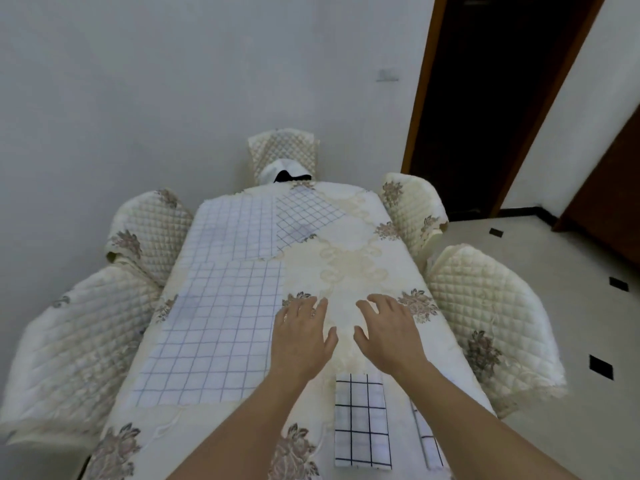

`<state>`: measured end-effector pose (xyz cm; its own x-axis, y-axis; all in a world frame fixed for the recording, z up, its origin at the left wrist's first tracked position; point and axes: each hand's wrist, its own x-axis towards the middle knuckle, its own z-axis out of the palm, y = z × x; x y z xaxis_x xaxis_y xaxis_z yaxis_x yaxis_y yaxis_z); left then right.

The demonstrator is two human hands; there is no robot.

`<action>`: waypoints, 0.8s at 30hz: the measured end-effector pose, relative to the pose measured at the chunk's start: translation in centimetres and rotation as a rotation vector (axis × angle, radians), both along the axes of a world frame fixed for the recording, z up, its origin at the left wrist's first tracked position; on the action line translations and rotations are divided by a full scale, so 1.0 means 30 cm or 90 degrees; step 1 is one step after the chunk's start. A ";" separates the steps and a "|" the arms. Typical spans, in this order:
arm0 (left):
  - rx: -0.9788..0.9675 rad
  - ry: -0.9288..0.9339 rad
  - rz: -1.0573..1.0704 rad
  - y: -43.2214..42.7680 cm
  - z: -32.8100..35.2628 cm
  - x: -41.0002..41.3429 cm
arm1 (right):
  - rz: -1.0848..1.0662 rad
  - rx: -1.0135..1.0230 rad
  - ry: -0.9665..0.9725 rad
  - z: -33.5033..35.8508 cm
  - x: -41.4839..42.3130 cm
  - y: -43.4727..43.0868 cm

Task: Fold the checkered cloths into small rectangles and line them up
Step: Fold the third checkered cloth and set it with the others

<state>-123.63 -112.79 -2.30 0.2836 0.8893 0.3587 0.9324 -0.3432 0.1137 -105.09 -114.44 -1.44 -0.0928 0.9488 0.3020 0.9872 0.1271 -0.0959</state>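
Checkered folded cloth (362, 420) lies nearest, between the forearms. Second folded cloth (429, 445) sits just right of it, partly under the right arm. Left hand (301, 336) and right hand (388, 332) have fingers spread, holding nothing, over the tablecloth (356, 265). Unfolded cloth (214, 330) lies just beside the left hand. Far cloth (235, 230) and corner cloth (308, 213) lie beyond.

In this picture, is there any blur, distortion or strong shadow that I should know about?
Head view: the wide lens bends the scene, so the door frame leans; the light is soft, with no hard shadows under the left hand or right hand; the unfolded cloth looks washed out, its grid faint, while the folded cloth shows crisp dark lines.
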 end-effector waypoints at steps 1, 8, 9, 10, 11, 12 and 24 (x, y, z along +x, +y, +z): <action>0.008 0.003 0.004 0.001 0.023 -0.005 | 0.010 0.007 -0.010 0.021 -0.005 0.010; 0.030 0.031 0.032 -0.046 0.074 -0.073 | 0.057 0.001 -0.037 0.081 -0.064 0.012; 0.034 0.033 0.043 -0.060 0.072 -0.089 | 0.066 -0.004 -0.038 0.079 -0.079 0.007; 0.041 0.037 0.055 -0.077 0.069 -0.110 | 0.078 -0.009 -0.039 0.077 -0.098 0.002; 0.046 0.043 0.071 -0.098 0.064 -0.135 | 0.094 -0.013 -0.040 0.070 -0.122 -0.003; 0.048 0.048 0.089 -0.123 0.060 -0.164 | 0.115 -0.015 -0.040 0.063 -0.150 -0.008; -0.030 0.057 0.436 -0.645 0.029 -0.638 | 0.465 -0.017 -0.024 -0.001 -0.747 -0.207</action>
